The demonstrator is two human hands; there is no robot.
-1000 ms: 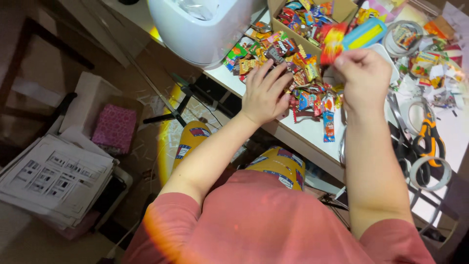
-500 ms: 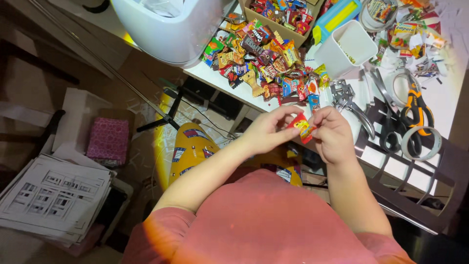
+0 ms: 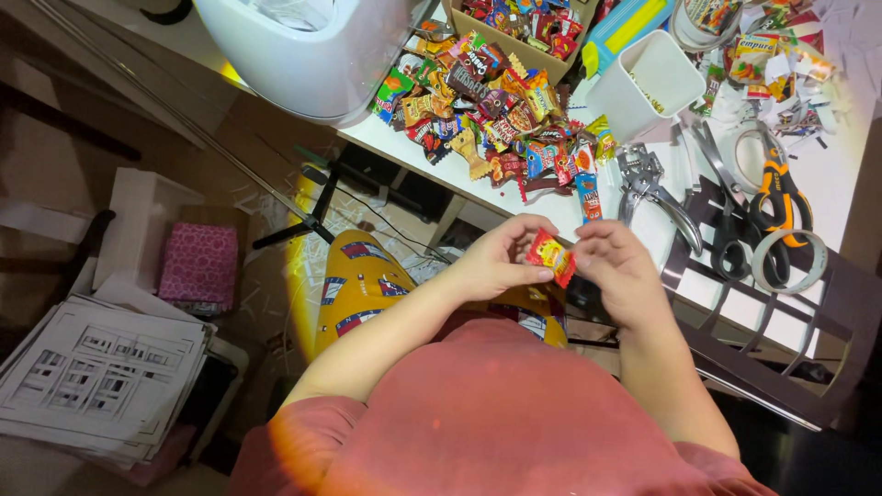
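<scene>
Both of my hands pinch one small red and yellow candy packet (image 3: 551, 257) in front of my chest, just off the near edge of the white table (image 3: 827, 184). My left hand (image 3: 496, 262) holds its left end, my right hand (image 3: 617, 271) its right end. On the table beyond lies a heap of colourful candy packets (image 3: 487, 110), spilling from a cardboard box (image 3: 514, 46).
A white square cup (image 3: 648, 83) stands right of the heap. Metal pliers (image 3: 657, 188), orange-handled scissors (image 3: 776, 197) and tape rolls (image 3: 788, 262) lie on the table's right side. A white appliance (image 3: 312, 46) sits at the left end. On the floor: printed sheets (image 3: 101, 377), a pink box (image 3: 197, 266).
My hands left the candy heap on the table and came down toward my chest, holding one red packet between them. The view tilted down slightly.
</scene>
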